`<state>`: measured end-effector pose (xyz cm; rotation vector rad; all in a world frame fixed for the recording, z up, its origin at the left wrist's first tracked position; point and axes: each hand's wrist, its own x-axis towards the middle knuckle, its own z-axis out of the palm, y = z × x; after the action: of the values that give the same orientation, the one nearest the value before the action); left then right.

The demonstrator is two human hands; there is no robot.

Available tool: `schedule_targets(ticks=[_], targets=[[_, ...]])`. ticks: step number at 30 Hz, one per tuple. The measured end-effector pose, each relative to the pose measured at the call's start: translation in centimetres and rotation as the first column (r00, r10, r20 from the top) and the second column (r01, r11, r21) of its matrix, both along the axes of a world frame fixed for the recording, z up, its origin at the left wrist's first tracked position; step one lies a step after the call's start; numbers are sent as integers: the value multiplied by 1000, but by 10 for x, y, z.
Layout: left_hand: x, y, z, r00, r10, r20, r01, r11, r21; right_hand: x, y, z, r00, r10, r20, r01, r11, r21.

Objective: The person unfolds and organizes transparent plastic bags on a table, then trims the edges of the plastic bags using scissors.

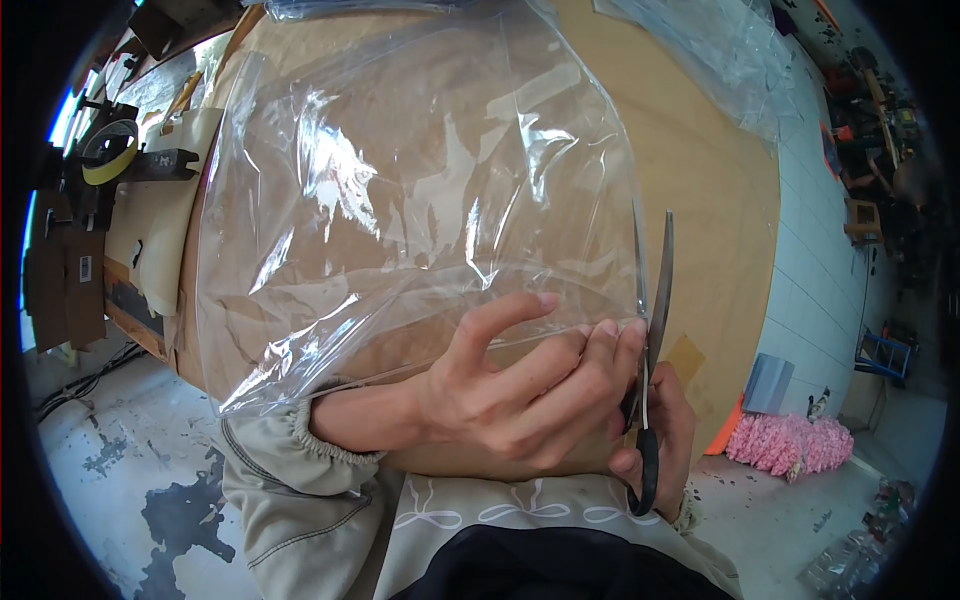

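A large clear plastic sheet (400, 200), shiny and creased, lies spread over the brown work surface. Its near edge runs in front of my left hand (530, 390), whose fingertips hold the sheet close to its right-hand corner; the index finger is raised apart from the others. My right hand (672, 420) is closed round the black handles of a pair of scissors (664, 290). Their blades point away from me and are spread apart, with the left blade along the sheet's right edge. Part of the right hand is hidden behind the handles.
More clear plastic (700, 50) lies at the far right of the brown table (725, 250). A yellow tape roll (110, 152) sits by a black metal fixture at the left. A pink fluffy bundle (790, 445) is on the floor at the right. Cables lie on the left floor.
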<state>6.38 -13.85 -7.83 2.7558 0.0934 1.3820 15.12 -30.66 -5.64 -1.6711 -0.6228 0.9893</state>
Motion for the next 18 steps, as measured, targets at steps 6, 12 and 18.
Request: schedule_targets(ticks=[6,12,18], targets=[[0,1,2,1000,-8,-14,8,1000,6,-1,0,0,1000,-28,13,28,999,-17],[0,1,2,1000,-9,-14,9,1000,1,-1,0,-1,1000,-18,7,18,1000,6],[-2,0,1,1000,-11,-23,11,1000,-5,-1,2,-2,999,-32,-11,32,999,11]])
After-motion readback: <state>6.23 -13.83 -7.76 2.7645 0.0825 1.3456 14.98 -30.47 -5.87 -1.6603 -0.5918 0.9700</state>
